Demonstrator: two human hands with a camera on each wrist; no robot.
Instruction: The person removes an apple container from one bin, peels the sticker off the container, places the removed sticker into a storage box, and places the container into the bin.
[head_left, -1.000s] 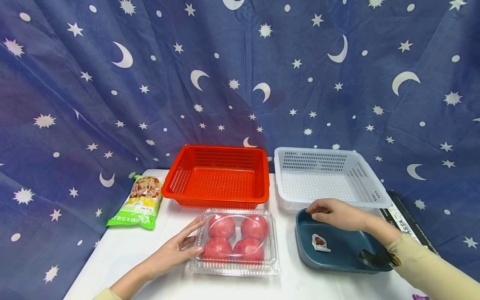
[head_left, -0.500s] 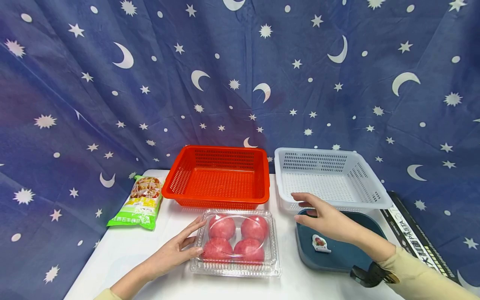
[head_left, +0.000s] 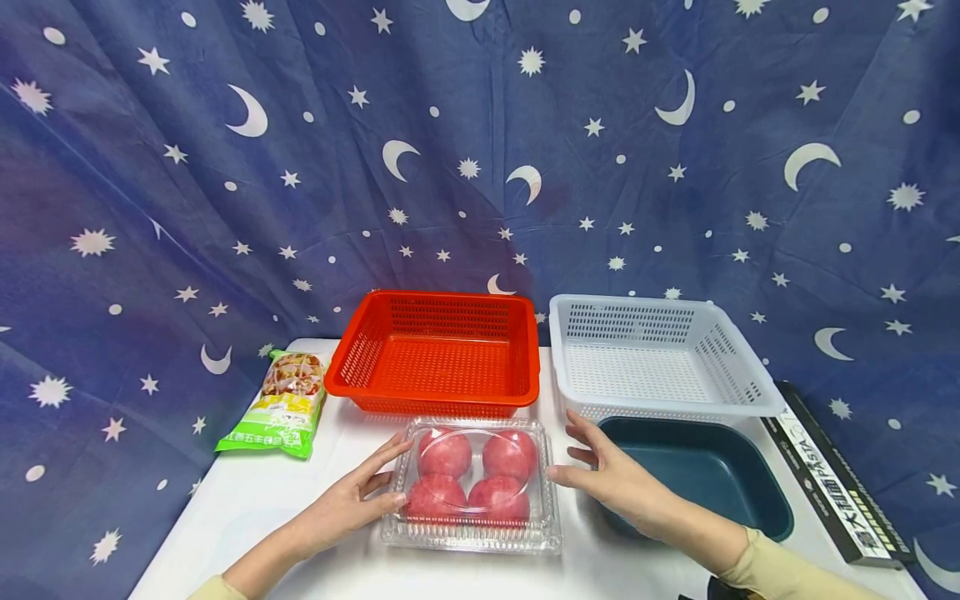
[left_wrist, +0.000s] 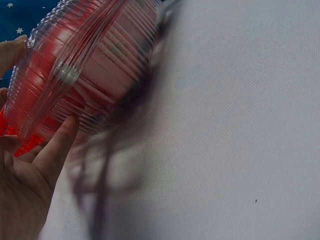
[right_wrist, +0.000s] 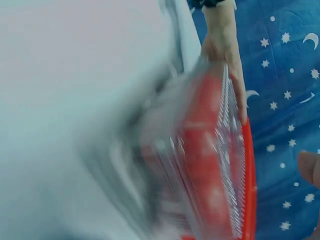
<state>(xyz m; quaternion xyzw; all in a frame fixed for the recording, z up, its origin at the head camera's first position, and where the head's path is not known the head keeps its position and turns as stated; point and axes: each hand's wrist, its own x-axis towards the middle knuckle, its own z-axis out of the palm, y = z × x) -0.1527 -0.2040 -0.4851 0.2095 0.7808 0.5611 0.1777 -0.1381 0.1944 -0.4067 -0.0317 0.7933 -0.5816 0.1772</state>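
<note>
A clear plastic clamshell box (head_left: 474, 537) with several round red fruits, which look like apples (head_left: 444, 454), stands on the white table. My left hand (head_left: 341, 508) rests against its left side, thumb and fingers fairly straight. In the left wrist view the thumb (left_wrist: 59, 147) touches the ribbed wall. My right hand (head_left: 618, 479) hovers at the box's right side, fingers spread and holding nothing. Its thumb tip is very near the rim; whether it touches cannot be told. The right wrist view is blurred, with a fingertip (right_wrist: 310, 167) at its right edge.
Behind the box stand a red basket (head_left: 442, 400) and a white basket (head_left: 660, 404). A dark blue basin (head_left: 712, 467) lies under the right forearm. Flat black boxes (head_left: 832, 483) are far right, a green snack bag (head_left: 277, 408) far left. A star-patterned curtain (head_left: 480, 208) hangs behind.
My right hand has left the dark blue basin and moved left and down to the box's right side. The small white label seen in the basin is now hidden. The left hand has stayed put.
</note>
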